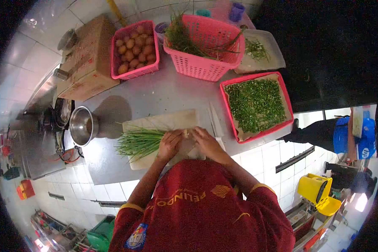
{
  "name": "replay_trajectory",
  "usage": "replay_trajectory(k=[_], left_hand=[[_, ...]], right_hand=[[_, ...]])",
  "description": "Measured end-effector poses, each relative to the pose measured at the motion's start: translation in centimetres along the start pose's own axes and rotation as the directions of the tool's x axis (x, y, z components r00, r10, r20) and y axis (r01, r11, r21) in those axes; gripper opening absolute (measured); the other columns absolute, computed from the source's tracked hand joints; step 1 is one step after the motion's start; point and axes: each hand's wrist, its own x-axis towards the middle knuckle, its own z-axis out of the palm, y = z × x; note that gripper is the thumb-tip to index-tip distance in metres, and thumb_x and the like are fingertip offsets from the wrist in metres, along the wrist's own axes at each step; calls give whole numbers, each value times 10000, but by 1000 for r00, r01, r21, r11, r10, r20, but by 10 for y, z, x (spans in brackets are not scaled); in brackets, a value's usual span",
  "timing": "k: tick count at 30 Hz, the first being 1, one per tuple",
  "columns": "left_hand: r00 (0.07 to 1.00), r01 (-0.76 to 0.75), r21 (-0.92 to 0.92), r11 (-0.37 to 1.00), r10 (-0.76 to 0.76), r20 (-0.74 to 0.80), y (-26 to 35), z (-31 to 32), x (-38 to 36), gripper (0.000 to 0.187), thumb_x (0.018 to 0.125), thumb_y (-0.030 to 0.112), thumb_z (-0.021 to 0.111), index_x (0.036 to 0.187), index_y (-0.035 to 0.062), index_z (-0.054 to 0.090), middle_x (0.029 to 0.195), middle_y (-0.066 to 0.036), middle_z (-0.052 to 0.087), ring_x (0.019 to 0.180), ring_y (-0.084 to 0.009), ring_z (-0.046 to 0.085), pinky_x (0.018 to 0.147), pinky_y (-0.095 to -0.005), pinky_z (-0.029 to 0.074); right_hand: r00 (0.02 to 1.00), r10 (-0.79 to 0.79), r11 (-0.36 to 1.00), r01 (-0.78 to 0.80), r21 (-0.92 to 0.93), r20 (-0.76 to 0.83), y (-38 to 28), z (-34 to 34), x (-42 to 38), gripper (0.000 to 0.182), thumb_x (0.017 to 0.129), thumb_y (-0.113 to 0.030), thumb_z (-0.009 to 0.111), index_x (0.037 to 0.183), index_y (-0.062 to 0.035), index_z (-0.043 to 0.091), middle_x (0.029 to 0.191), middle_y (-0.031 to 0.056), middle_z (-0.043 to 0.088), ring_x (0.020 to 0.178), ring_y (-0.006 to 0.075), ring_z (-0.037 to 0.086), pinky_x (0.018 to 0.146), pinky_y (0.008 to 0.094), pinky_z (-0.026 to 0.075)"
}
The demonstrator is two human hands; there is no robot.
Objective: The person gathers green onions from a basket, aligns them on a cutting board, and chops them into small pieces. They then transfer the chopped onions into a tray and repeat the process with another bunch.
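Observation:
A bunch of green onions (139, 142) lies across a pale cutting board (178, 118), its long green tops pointing left. My left hand (171, 145) is closed around the bunch near its pale end. Close beside it on the right, my right hand (206, 143) has its fingers bent in at that pale end. What its fingertips pinch is small and partly hidden. A knife (214, 119) lies on the metal table (155, 94), just past my right hand.
Chopped greens fill a lined pink tray (256, 107). Behind are a pink basket (199, 65) of greens, a crate of eggs (135, 48), a carton (86, 56) and a white tray (262, 52). A steel bowl (83, 125) stands left. Another person (317, 134) is at right.

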Motion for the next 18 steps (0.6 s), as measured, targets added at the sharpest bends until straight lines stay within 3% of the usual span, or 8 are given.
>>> replay_trajectory(k=[3, 6, 8, 11, 14, 16, 17, 18], left_hand=[[1000, -4, -23, 1000, 4, 10, -6, 3, -1, 261, 729, -18, 633, 985, 16, 667, 1091, -109, 659, 1015, -303, 615, 893, -430, 488], [999, 18, -66, 998, -15, 42, -2, -3, 5, 245, 737, -12, 637, 979, 14, 667, 1090, -107, 660, 1016, -301, 615, 882, -431, 489], [999, 14, 55, 998, -15, 32, -1, 4, -3, 238, 739, -8, 634, 973, 16, 666, 1086, -112, 661, 1015, -303, 615, 875, -430, 489], [999, 1, 5, 1000, -1, 37, -11, 9, -5, 227, 736, 4, 637, 959, 32, 668, 1077, -112, 665, 1003, -304, 618, 875, -429, 488], [997, 30, 13, 999, -31, 64, -12, 6, -8, 214, 741, 7, 637, 950, 40, 668, 1065, -105, 668, 994, -304, 621, 879, -431, 488], [999, 29, 1, 1000, -29, 44, -10, 5, -5, 199, 754, 13, 634, 948, 45, 669, 1057, -103, 670, 993, -298, 624, 885, -433, 488], [999, 28, -9, 1000, -28, 35, -8, 5, -6, 192, 760, 17, 633, 946, 47, 669, 1053, -102, 671, 992, -295, 626, 888, -433, 488], [996, 75, 14, 997, -75, 47, -7, 7, -9, 195, 762, 20, 635, 949, 56, 672, 1066, -99, 672, 1010, -283, 626, 900, -431, 485]], right_hand=[[995, -70, 993, 76, -91, 71, 7, 21, -4, 374, 819, -76, 562, 1172, 47, 564, 1221, 164, 528, 1188, 303, 503, 960, 361, 467], [994, -102, 978, 95, -185, -32, 12, 33, 0, 370, 780, -86, 548, 1124, 48, 579, 1119, 168, 541, 1088, 312, 526, 927, 354, 480], [997, -79, 964, 78, -256, 8, 17, 41, 7, 276, 776, -84, 563, 1014, 49, 604, 1053, 167, 538, 982, 312, 538, 903, 357, 484], [997, 65, 998, -64, -21, 47, 24, 14, 27, 185, 749, -73, 605, 904, 27, 617, 959, 156, 570, 925, 284, 565, 824, 359, 495], [927, 354, 907, -310, 284, -121, 48, -36, 53, 124, 725, -86, 649, 798, 6, 611, 842, 144, 600, 800, 282, 604, 708, 380, 497], [748, 563, 796, -377, 473, -352, 55, -100, 72, 132, 723, -107, 672, 796, -6, 629, 736, 147, 617, 680, 285, 617, 630, 397, 488], [741, 316, 949, -239, 206, -592, 98, -115, 84, 131, 742, -121, 679, 792, -5, 648, 745, 155, 646, 675, 279, 637, 629, 381, 499], [648, 399, 911, -359, 202, -649, 113, -144, 93, 125, 758, -112, 668, 814, 1, 664, 752, 158, 657, 677, 252, 647, 638, 348, 507]])
